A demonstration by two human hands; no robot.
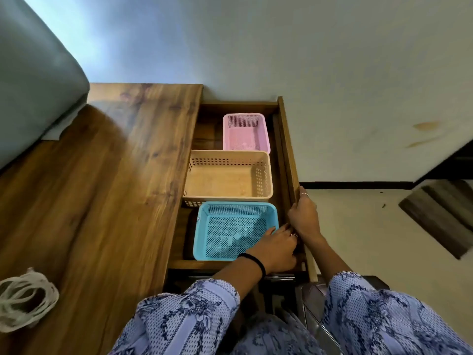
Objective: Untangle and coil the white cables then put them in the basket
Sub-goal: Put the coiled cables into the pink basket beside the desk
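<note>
Wooden desk (102, 188) against a pale wall, grey cushioned seat far left. Drawer (288, 149) on the desk's right side is pulled out, with three baskets in a row: pink basket (245, 133) far, beige basket (227, 175) middle, blue basket (235, 230) near. All three look empty.

White cables (24, 298) sit bundled on the desk at the near left edge, well apart from the drawer. Looks loosely looped; can't tell if still tangled. No hand is on them.

Right hand (304, 216) grips the drawer's front panel, fingers curled over its top edge. Left hand (277, 245) is at the blue basket's right rim, near the drawer's near-right corner; fingers partly hidden between basket and panel, so can't tell if that grip is clamped on anything or just resting.

Step in hand, my read: getting the drawer fully open and a basket accessible before fetching the cables.

To do it well:
- Pull straight along the runners with the right hand; the panel is long, and pulling from one end may rack it.
- Keep left fingers clear of the gap between basket and panel.
- The task doesn't say which basket; blue is nearest, beige is biggest, so beige may suit a bulky coil.
- Then go left for the cables, check the loops run free, and coil tight enough to fit below the rim.
</note>
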